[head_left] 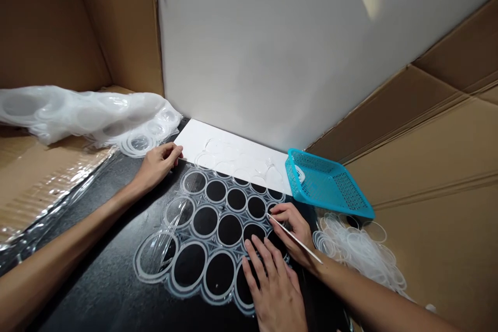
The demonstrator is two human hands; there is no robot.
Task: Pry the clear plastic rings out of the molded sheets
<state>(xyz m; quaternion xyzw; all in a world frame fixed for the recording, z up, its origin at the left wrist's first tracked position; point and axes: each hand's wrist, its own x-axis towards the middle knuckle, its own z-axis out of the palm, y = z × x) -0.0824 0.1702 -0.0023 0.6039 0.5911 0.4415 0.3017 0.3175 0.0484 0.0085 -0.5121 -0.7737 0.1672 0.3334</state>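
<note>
A clear film sheet (223, 241) with rows of pale ring outlines lies on the black table. My left hand (274, 285) rests flat on its near right part, fingers spread. Just beyond, my right hand (292, 225) grips a thin white stick (298, 241) like a pen, its upper end at the sheet's right edge. Whether that end touches a ring cannot be made out. Another person's hand (161, 163), curled, reaches in from the left by the corner of a white board (233, 148). The sheet's far edge overlaps this board.
A blue perforated basket (330, 181) stands at the right with white rings inside. Below it lies a heap of loose thin rings (361, 249). Bagged clear film (89, 114) sits at the left on cardboard (46, 171). A grey-white panel (291, 52) rises behind.
</note>
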